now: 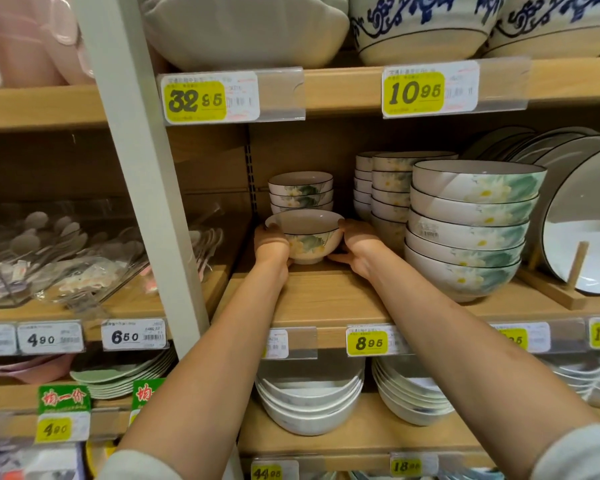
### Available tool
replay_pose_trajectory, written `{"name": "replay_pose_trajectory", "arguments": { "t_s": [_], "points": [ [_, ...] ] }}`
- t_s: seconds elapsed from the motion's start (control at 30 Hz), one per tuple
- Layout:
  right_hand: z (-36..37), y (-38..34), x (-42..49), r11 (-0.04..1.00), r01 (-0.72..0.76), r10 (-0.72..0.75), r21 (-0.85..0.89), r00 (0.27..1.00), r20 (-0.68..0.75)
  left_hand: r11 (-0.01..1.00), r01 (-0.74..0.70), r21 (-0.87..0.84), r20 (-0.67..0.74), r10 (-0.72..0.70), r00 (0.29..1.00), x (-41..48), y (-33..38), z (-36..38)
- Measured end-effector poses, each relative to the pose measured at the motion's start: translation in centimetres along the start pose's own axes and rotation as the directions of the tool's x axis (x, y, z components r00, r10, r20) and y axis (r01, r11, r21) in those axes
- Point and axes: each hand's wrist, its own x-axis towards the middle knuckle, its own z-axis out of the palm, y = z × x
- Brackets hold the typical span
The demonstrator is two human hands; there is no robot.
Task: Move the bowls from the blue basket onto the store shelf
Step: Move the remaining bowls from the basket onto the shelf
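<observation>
My left fingers (269, 231) curl round the left side of a small bowl (307, 237). My right fingers (351, 226) curl round its right side. The right thumb lies low, by the foot of the bowl. So my left hand (271, 247) and my right hand (356, 249) hold the bowl between them. The bowl is white with a dark rim and a yellow flower and green leaves on its side. It is upright. Its foot is down at the wooden shelf (326, 299); I cannot tell if it sits on the wood or is just above it.

Just behind the bowl is a short stack of the same small bowls (300, 190), near the back wall. To the right are two taller stacks of bowls (390, 188), one behind the other. Beside my right arm is a stack of big bowls (468, 233) with the same flowers. Far right, plates (584, 216) stand on edge in a wooden rack (551, 291).

A yellow price tag (369, 342) reading 8 95 is on the front edge of the shelf. Under it are stacks of white bowls (309, 401). To the left, past a pale post (142, 168), spoons (49, 249) lie in clear bags.
</observation>
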Motion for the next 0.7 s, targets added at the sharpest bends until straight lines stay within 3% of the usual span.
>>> {"name": "replay_pose_trajectory", "arguments": {
  "t_s": [0.27, 0.43, 0.57, 0.7],
  "points": [
    [-0.2, 0.9, -2.6, 0.998, 0.070, -0.070, -0.008, 0.997, -0.041, 0.969, -0.138, 0.206, 0.080, 0.124, 0.989, -1.8, 0.5, -1.4],
    [-0.7, 1.6, -6.1, 0.978, 0.203, -0.207, -0.040, 0.962, -0.178, 0.937, -0.243, 0.252, 0.199, 0.195, 0.960, -6.1, 1.3, -3.5],
    [-2.1, 2.1, -9.9, 0.964, 0.261, -0.252, 0.053, 0.959, -0.131, 0.891, -0.379, 0.252, 0.293, 0.303, 0.907, -10.3, 1.8, -6.8],
    [-3.0, 3.1, -14.9, 0.958, 0.259, -0.256, 0.126, 0.966, -0.043, 0.880, -0.427, 0.209, 0.400, 0.321, 0.858, -15.7, 1.6, -10.5]
  ]
}}
